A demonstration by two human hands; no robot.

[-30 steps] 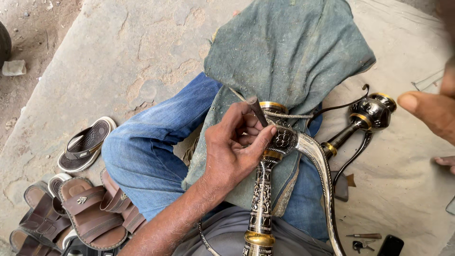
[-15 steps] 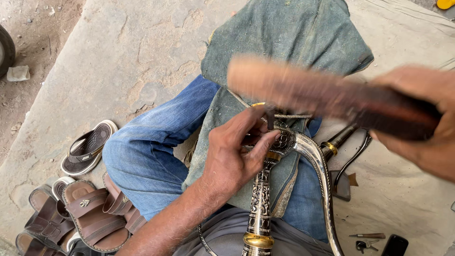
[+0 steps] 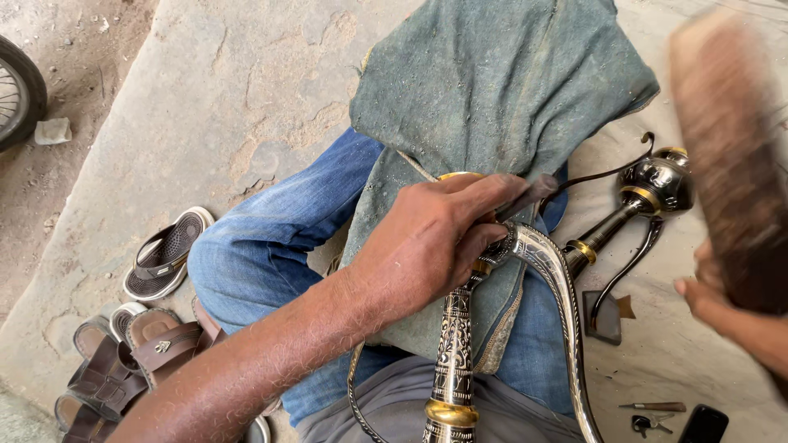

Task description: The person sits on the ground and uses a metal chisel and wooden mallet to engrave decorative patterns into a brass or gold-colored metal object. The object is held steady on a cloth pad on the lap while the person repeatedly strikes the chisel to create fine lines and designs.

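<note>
Now the right hand (image 3: 714, 295) is swinging the long wooden brush (image 3: 726, 156) up and over to the right edge of the view, where half a second ago it was lying crosswise above the lap; the brush is smeared with motion, so the stroke is plainly under way. Only a few of that hand's fingertips are showing beneath the brush, curled around its lower end, and I cannot tell how firmly it is clamped.

Meanwhile the left hand (image 3: 431, 238) is staying where it was, fingers pressed together and wrapped around the top of the ornate engraved metal shaft (image 3: 453, 353), right at the junction where the curved silver guard (image 3: 562, 303) is branching off. A thin dark tool (image 3: 529, 193) is sticking out from between its fingers. The shaft is lying along the person's lap, over the grey-green cloth (image 3: 492, 90) draped on the blue jeans (image 3: 271, 246).

Judging from the raised brush and the steady grip, the work is moving into brushing the metal piece, with the left hand acting as the clamp.

Off to the right, the dark round brass-banded knob (image 3: 657, 184) is resting on the stone floor (image 3: 213, 90), and sandals (image 3: 164, 254) are lying to the left.
</note>
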